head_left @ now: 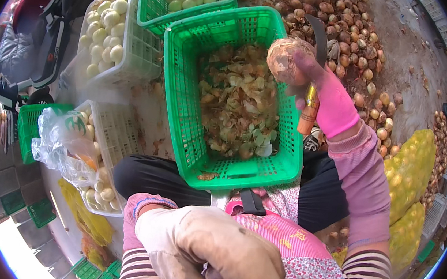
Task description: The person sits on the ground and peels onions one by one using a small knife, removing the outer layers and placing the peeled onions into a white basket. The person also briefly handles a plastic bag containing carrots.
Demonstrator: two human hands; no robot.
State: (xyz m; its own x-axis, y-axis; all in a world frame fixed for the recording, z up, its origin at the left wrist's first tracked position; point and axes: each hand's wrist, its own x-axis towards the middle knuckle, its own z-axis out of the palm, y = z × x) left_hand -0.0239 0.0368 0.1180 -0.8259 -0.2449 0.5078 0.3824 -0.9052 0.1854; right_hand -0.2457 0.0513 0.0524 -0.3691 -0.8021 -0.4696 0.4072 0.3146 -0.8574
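Observation:
On my right hand (329,93), a pink glove with soiled fingers wraps a large unpeeled onion (287,59) and a knife. The knife's dark curved blade (319,37) points away from me, and its wooden handle (308,117) hangs below the fingers. Both are over the right rim of a green plastic basket (177,115). Onion skins (239,100) cover the basket's bottom. My left hand (213,243), in a stained beige glove, is bent in close before my chest; its fingertips and anything between them are hidden.
White crates of peeled onions (111,28) (101,188) stand at left, a plastic bag (61,144) on the nearer one. Another green basket (147,7) holds peeled onions. Loose unpeeled onions (339,21) cover floor at upper right, beside yellow mesh sacks (410,173). My crossed legs flank the basket.

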